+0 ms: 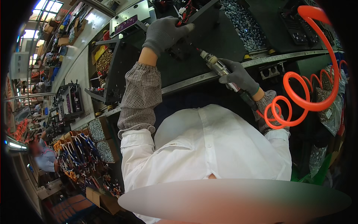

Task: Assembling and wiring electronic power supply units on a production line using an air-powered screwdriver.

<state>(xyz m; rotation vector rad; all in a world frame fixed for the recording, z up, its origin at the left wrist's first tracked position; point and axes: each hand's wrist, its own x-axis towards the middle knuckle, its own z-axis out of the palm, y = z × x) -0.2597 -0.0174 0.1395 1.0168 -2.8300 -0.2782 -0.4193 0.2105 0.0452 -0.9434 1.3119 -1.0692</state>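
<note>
My left hand (165,33), in a grey glove, presses down on a small black part (181,47) on the dark workbench (223,41). My right hand (238,76), also gloved, grips a silver pneumatic screwdriver (220,67). Its tip points up-left at the black part, just below my left fingers. An orange coiled air hose (305,93) runs from the tool's rear up and to the right. Checked sleeve covers sit over both forearms.
A tray of shiny screws (242,22) lies beyond the bench. Boxes of small metal parts (97,128) and bundles of coloured wires (80,149) stand at my left. Another black assembly (71,100) sits further left, and a person in blue (44,156) works nearby.
</note>
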